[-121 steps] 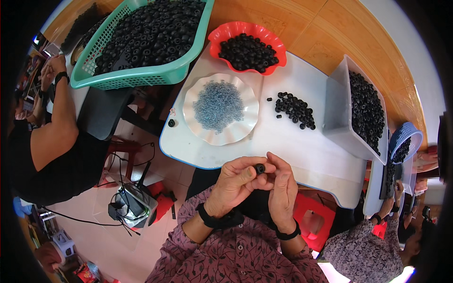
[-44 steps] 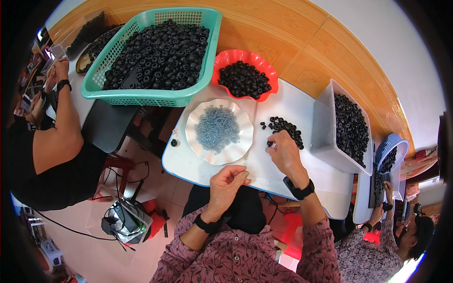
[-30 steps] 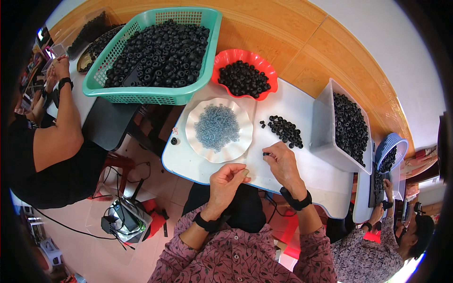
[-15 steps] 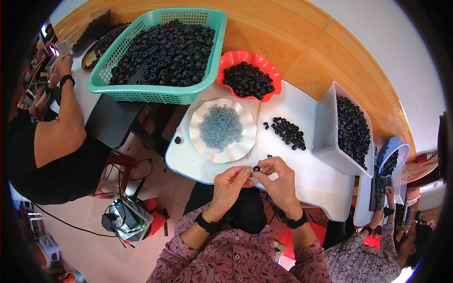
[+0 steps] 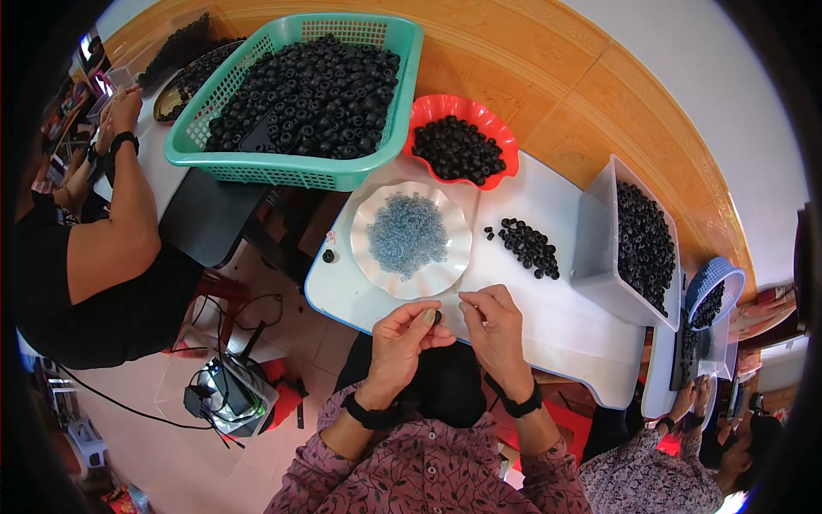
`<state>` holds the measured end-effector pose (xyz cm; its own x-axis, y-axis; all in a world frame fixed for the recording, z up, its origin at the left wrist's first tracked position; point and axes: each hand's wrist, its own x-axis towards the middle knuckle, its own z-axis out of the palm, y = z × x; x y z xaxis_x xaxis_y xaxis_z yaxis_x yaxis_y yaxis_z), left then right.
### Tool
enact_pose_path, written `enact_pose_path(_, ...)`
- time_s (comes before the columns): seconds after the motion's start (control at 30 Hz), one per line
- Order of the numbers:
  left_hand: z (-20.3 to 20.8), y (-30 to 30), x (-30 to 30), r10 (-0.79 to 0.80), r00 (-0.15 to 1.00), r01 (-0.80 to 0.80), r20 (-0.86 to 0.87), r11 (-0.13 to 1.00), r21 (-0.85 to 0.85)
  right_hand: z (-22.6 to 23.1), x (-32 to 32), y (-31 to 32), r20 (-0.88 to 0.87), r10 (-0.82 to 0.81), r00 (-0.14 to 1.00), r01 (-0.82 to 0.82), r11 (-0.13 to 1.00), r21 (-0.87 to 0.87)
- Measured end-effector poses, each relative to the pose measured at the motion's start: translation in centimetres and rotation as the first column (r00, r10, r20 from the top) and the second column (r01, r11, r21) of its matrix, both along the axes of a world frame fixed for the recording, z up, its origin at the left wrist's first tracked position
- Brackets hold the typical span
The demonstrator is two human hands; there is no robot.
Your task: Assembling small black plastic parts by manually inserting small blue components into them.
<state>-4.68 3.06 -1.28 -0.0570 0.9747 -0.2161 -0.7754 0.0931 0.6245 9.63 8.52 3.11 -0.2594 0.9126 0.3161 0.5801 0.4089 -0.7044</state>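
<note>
Between the thumb and fingers of my left hand [image 5: 400, 347] is a small round black part [image 5: 437, 317], held just over the table's near edge. My right hand [image 5: 498, 330] is a little to its right, thumb and fingertips pinched together; anything between them is too small to make out. Just beyond my hands stands a white wavy-rimmed plate [image 5: 363, 264] heaped with small translucent blue-grey pieces [image 5: 406, 233]. To its right, a loose pile of small black parts [image 5: 528, 248] lies on the white table [image 5: 548, 330]. One black part [image 5: 329, 255] sits alone by the table's left corner.
A green basket [image 5: 282, 174] full of black ring-shaped parts stands at the back left. Beside it is a red bowl [image 5: 512, 158] of black parts. A translucent bin [image 5: 591, 244] and a blue basket [image 5: 719, 267] are on the right. Co-workers sit at left [image 5: 111, 248] and right [image 5: 655, 480].
My hands have moved apart. The black part that was between both hands' fingertips is now in my left hand only, and my right fingertips have lifted away from it.
</note>
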Motion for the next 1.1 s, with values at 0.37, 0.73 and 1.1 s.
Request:
enact_pose_path(0.37, 1.0, -0.3, -1.0, -0.123, 0.96, 0.07, 0.251, 0.976, 0.207, -2.2, -2.0, 0.4, 0.227, -0.189, 0.956, 0.151, 0.973, 0.173)
enact_pose_path(0.73, 0.5, -0.4, -1.2, -0.105, 0.952, 0.044, 0.289, 0.977, 0.211, -3.1, -2.1, 0.7, 0.191, -0.186, 0.964, 0.163, 0.978, 0.129)
enact_pose_path(1.1, 0.3, -0.7, -1.6, -0.07, 0.965, 0.027, 0.253, 0.985, 0.168, -3.5, -2.8, 0.5, 0.326, -0.212, 0.922, 0.105, 0.943, 0.316)
